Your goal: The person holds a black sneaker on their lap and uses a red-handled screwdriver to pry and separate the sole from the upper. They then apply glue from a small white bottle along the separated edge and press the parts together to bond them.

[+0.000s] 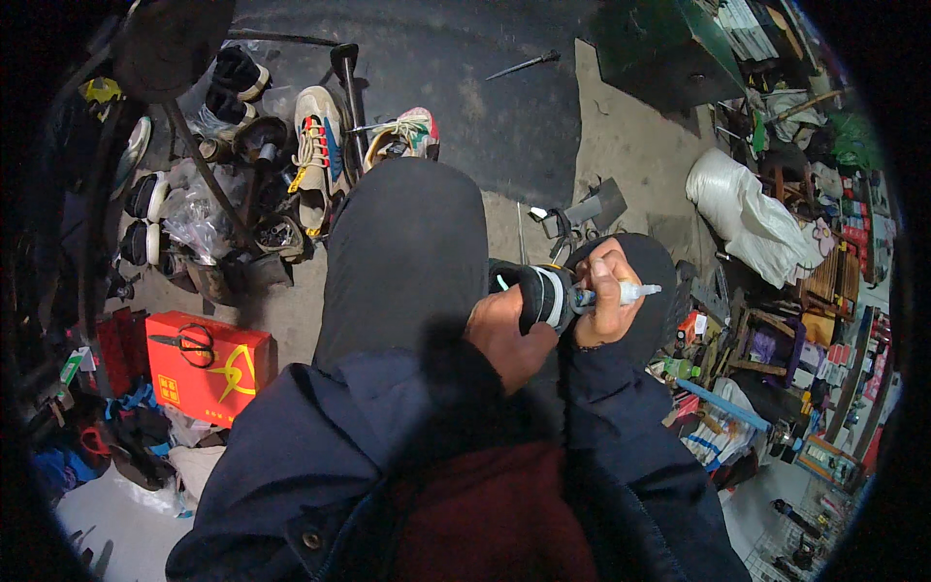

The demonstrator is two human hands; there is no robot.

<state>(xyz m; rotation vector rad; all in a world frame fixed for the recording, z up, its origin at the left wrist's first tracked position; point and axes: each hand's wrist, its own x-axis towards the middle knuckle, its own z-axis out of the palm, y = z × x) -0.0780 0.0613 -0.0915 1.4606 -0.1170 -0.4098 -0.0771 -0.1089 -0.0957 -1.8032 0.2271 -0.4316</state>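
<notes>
Holding black, white-edged shoe in left hand; right hand closed around translucent plastic nozzle bottle just beside it. Judged underway: shoe not set down; done and remaining portions indiscernible.

Right of the red box, dark shoe partly hidden by left hand, bottle mostly covered by right hand, farther right, shelf goods too small to tell, above the box, dark disc cut off by top edge
</notes>
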